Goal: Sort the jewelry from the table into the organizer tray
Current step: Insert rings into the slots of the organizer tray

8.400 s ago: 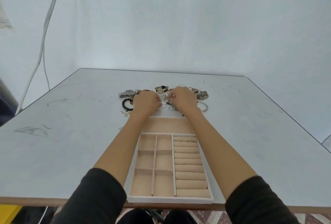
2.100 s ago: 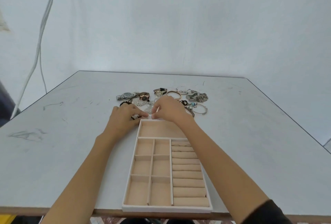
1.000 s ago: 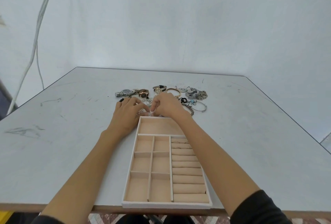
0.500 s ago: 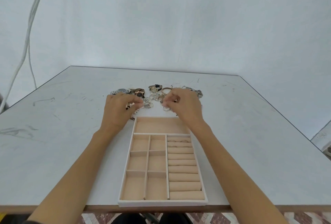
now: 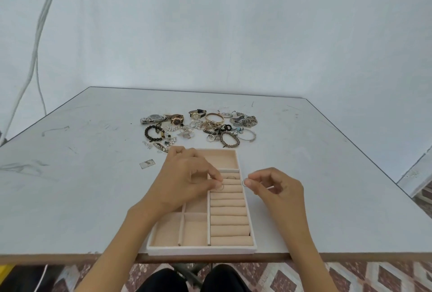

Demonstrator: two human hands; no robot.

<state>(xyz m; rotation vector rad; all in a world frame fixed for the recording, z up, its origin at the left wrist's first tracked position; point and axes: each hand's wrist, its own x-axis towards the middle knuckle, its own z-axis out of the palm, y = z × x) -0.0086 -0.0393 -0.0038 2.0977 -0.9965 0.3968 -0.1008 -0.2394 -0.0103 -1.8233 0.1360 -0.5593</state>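
Observation:
The beige organizer tray (image 5: 201,250) lies at the table's near edge, with square compartments on the left and ring rolls on the right. My left hand (image 5: 184,179) hovers over the tray's upper half, thumb and forefinger pinching a small ring (image 5: 219,187) down at the ring rolls. My right hand (image 5: 278,189) is just right of the tray and pinches a thin silver ring (image 5: 244,182) at its fingertips. Two rings (image 5: 230,178) sit in the upper roll slots. The jewelry pile (image 5: 198,128) of watches, bracelets and chains lies beyond the tray.
A small silver tag (image 5: 147,163) lies on the table left of the tray. White cables (image 5: 35,46) hang down the wall at far left. The table's front edge (image 5: 70,256) runs just below the tray, with my knees under it.
Both hands have drawn back from the jewelry pile toward me. They now sit at the tray's ring rolls, each pinching a ring.

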